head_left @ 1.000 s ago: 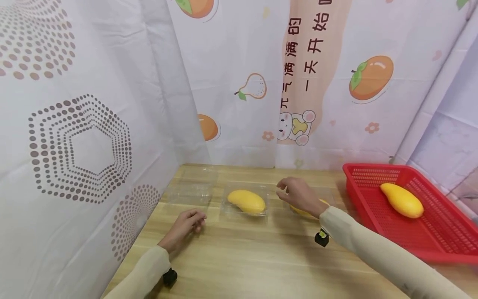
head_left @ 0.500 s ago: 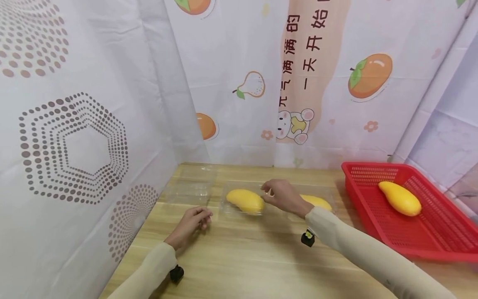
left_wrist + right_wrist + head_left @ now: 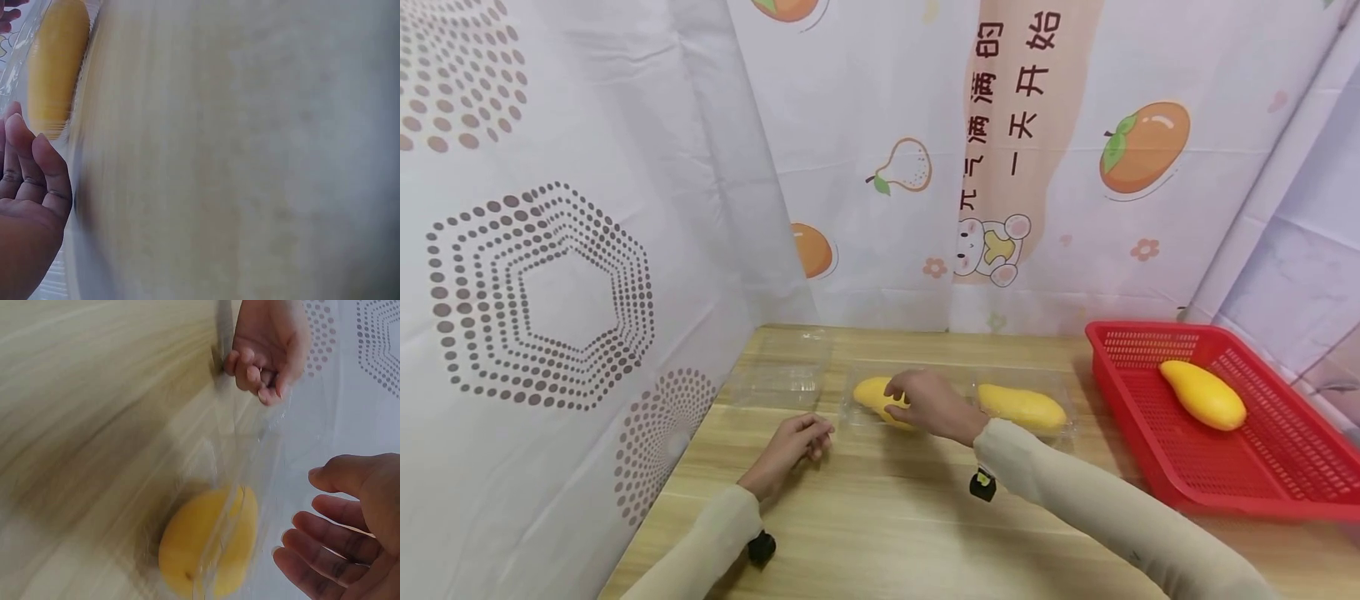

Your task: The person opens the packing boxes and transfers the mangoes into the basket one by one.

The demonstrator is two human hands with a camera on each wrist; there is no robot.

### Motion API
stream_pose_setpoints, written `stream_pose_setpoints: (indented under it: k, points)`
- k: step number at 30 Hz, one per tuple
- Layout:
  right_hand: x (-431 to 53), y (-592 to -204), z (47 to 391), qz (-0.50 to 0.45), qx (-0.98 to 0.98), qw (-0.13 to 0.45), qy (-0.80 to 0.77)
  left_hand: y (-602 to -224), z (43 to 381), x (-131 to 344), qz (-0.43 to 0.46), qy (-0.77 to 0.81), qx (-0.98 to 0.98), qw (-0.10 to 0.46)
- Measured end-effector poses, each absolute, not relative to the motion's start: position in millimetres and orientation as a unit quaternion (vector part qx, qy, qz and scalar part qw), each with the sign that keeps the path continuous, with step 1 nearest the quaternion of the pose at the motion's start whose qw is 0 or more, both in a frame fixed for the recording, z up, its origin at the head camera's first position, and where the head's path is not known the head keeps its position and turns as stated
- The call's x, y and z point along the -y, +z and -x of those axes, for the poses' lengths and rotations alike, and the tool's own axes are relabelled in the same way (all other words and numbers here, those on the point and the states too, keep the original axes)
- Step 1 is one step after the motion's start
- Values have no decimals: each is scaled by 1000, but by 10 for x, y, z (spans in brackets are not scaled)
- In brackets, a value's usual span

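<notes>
My right hand (image 3: 934, 407) hovers over the middle transparent plastic box (image 3: 847, 417), its fingers loosely bent and holding nothing. It partly hides the yellow mango (image 3: 869, 392) in that box. In the right wrist view, the fingers (image 3: 325, 540) are spread apart beside the boxed mango (image 3: 209, 544). My left hand (image 3: 790, 450) is low over the table at the box's front left, fingers relaxed, nothing in them. To the right, a second mango (image 3: 1021, 407) lies in another transparent box (image 3: 1070, 387).
A third transparent box (image 3: 778, 379) stands at the back left of the wooden table (image 3: 880, 533). On the right is a red plastic basket (image 3: 1232, 475) with one mango (image 3: 1204, 395) in it. Printed curtains (image 3: 865, 242) enclose the left side and back.
My right hand has moved left from over the right box to over the middle one, uncovering the right mango. The left hand has shifted slightly right.
</notes>
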State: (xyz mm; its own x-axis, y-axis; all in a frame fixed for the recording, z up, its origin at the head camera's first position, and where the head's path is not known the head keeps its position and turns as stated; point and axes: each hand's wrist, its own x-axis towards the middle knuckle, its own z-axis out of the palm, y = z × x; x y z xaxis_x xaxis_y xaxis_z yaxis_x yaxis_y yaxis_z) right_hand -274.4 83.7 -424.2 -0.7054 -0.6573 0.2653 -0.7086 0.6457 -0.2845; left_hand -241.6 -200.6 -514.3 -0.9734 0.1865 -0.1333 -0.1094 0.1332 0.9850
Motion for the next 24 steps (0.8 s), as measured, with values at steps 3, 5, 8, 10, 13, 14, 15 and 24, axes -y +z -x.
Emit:
stream_pose_setpoints:
  k: [3, 5, 8, 10, 13, 14, 15, 24]
  points:
    - [-758, -4257, 2732, -391, 899, 79, 179, -5120, 2433, 1989, -25, 660, -743, 113]
    - [-706, -4272, 2714, -399, 897, 82, 175, -5110, 2442, 1978, -29, 660, -742, 114]
    - [-640, -4301, 2683, -407, 893, 82, 175, -5103, 2450, 1956, -35, 657, -744, 116]
    - [-602, -4314, 2666, -408, 893, 80, 175, -5094, 2450, 1941, -37, 656, -745, 117]
    - [-544, -4315, 2635, -400, 895, 56, 188, -5074, 2442, 1916, -39, 655, -746, 113]
    - [-526, -4316, 2624, -398, 896, 48, 191, -5072, 2438, 1907, -39, 656, -746, 112]
    - [-508, -4325, 2615, -395, 898, 40, 191, -5069, 2430, 1900, -40, 656, -745, 113]
    - [-346, -4419, 2570, -403, 902, 8, 155, -5092, 2386, 1859, -45, 653, -745, 126]
